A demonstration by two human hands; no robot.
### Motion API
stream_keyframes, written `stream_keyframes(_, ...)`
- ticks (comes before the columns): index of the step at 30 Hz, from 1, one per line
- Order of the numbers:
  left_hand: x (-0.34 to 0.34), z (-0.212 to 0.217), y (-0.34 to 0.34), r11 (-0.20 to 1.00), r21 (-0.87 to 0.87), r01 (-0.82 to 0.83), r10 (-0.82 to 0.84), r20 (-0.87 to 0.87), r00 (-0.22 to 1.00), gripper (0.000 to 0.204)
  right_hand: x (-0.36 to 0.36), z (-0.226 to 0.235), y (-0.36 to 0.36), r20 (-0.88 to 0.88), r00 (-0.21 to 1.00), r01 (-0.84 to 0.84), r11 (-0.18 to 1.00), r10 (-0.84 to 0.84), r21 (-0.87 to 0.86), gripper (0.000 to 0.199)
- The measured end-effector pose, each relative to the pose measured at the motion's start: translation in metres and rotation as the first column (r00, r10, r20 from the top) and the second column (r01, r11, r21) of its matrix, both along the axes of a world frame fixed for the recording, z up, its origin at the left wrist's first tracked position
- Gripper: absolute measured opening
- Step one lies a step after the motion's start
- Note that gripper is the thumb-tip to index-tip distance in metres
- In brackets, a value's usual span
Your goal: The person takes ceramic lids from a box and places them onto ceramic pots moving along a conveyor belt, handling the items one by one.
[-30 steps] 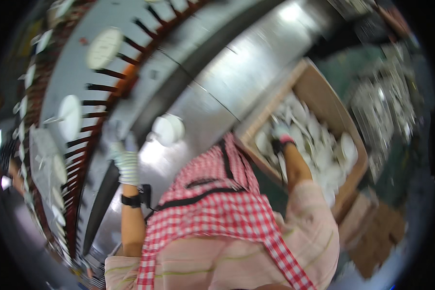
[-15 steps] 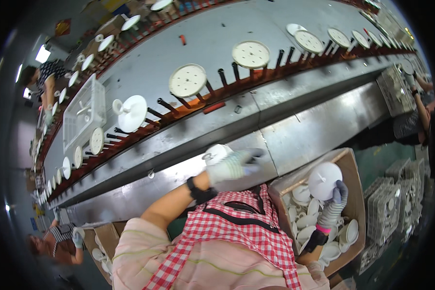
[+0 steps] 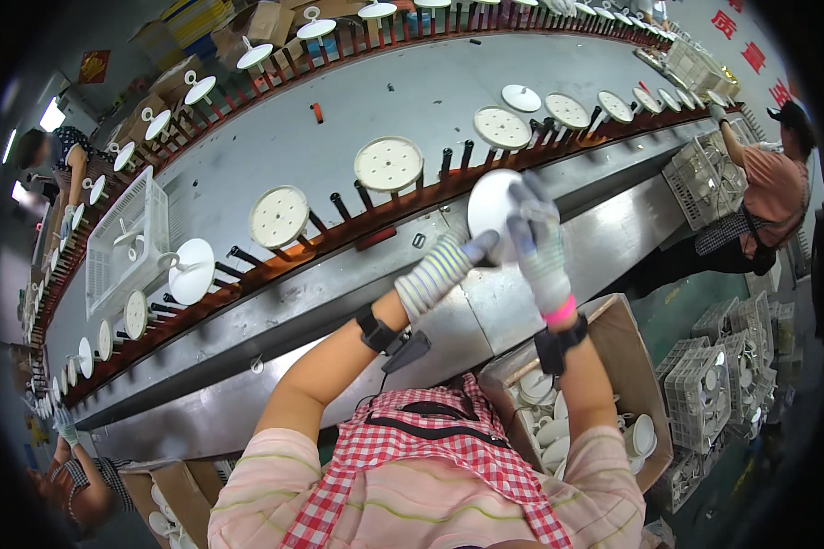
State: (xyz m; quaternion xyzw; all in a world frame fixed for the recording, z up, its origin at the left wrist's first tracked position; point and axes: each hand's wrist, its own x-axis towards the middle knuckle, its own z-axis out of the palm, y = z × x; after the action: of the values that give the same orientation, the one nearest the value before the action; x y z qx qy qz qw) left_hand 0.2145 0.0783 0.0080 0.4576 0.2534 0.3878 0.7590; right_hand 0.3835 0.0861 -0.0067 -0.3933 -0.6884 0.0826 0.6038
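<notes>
White plate (image 3: 493,209) held face-out above the conveyor (image 3: 339,233), just right of an empty perforated disc (image 3: 388,165). Left hand (image 3: 441,267) pinches its lower edge; right hand (image 3: 538,245), nearer, closes on its right rim.

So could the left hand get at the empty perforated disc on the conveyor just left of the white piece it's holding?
Probably yes: the perforated disc stands uncovered just beyond the left hand, nothing between them, though that hand and the right hand hold the white round piece.
</notes>
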Motion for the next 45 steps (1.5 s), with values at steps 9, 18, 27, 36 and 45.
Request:
stream_keyframes(9, -0.009, 0.016, 0.094, 0.785, 0.541, -0.3, 0.583, -0.484, 0.652, 0.065, 0.014, 0.01, 0.161, 0.381, 0.893, 0.419, 0.751, -0.239, -0.511, 0.046)
stream_keyframes(18, -0.05, -0.002, 0.234, 0.928, 0.295, -0.227, 0.372, -0.782, 0.501, 0.056, -0.086, 0.018, 0.141, 0.684, 0.706, 0.422, 0.884, -0.183, -0.2, 0.042)
stream_keyframes(27, -0.091, 0.036, 0.208, 0.66, 0.427, 0.617, 0.505, -0.861, 0.056, 0.028, -0.125, 0.053, 0.182, 0.497, 0.862, 0.349, 0.594, 0.1, -0.725, 0.045)
stream_keyframes(36, -0.145, 0.001, 0.196, 0.512, 0.681, 0.523, 0.732, -0.665, 0.148, 0.047, -0.134, 0.042, 0.12, 0.375, 0.927, 0.234, 0.749, 0.021, -0.62, 0.039)
stream_keyframes(45, -0.207, -0.003, 0.152, 0.638, 0.716, -0.282, 0.77, -0.596, 0.227, 0.04, 0.07, -0.064, -0.142, 0.038, 0.903, 0.365, 0.72, -0.427, -0.59, 0.021)
